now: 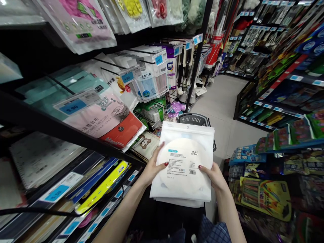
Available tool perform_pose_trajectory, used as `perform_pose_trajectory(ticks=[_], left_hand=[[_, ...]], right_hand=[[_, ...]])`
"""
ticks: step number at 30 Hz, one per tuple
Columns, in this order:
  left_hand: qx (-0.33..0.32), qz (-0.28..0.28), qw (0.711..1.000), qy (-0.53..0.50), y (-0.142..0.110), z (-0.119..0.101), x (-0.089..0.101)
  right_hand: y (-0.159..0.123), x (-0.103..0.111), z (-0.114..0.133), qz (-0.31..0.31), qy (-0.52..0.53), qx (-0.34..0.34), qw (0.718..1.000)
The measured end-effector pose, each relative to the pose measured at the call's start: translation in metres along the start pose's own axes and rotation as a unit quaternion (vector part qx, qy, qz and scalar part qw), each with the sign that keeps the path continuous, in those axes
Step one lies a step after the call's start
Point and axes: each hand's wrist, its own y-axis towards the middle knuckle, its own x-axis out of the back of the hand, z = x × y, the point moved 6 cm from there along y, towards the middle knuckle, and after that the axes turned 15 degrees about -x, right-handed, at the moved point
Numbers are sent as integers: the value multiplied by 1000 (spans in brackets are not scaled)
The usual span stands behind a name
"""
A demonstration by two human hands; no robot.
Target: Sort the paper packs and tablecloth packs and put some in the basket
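In the head view, a small stack of white plastic packages [187, 145] is held up in front of me. The top one has printed text, a barcode and a hang hole, and a pale round item shows through it. My left hand [157, 164] grips the left edge, thumb on the front. On the right edge, my right hand [212, 173] does the same, also with its thumb on top. The other fingers of both hands are mostly hidden behind the stack. A dark shopping basket [194, 118] is partly covered beyond the packages.
At the left, a black shelf rack carries hanging packs, including a tablecloth pack [111, 118] and mask packs [149, 79], with blue price tags. A tiled aisle floor [222, 98] runs ahead. Snack bags [265, 197] hang close on the right. A black cable [37, 211] crosses the lower left.
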Motion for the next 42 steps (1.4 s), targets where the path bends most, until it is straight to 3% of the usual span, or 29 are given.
perform_pose_trajectory(ticks=[3, 5, 7, 10, 12, 16, 19, 21, 28, 33, 35, 39, 42], left_hand=[[29, 72, 995, 58, -4, 7, 0], [39, 89, 991, 96, -7, 11, 6], [38, 86, 985, 143, -9, 15, 18], [47, 77, 974, 209, -13, 22, 43], [61, 63, 968, 234, -17, 26, 62], [88, 32, 968, 234, -24, 35, 90], [86, 16, 968, 234, -27, 37, 99], [87, 13, 969, 233, -27, 37, 100], [91, 16, 974, 209, -25, 33, 91], [88, 15, 980, 180, -26, 41, 84], [85, 16, 981, 173, -25, 45, 81], [84, 23, 981, 175, -25, 49, 78], [85, 25, 979, 185, -27, 50, 79]], right_hand=[[2, -3, -2, 7, -23, 1, 1000], [8, -1, -7, 5, -72, 4, 997], [16, 13, -14, -65, -167, 12, 984], [24, 47, -29, -259, -347, 8, 902], [28, 61, -44, -307, -413, -4, 858], [36, 67, -76, -271, -391, 8, 880], [39, 70, -85, -271, -325, 25, 906], [40, 72, -87, -275, -313, 20, 909], [18, 81, -68, -345, -396, 37, 850], [-14, 79, -38, -265, -402, 67, 874], [-24, 75, -23, -260, -412, 69, 871], [-25, 73, -2, -334, -460, 83, 818], [-24, 82, 4, -360, -435, 92, 820]])
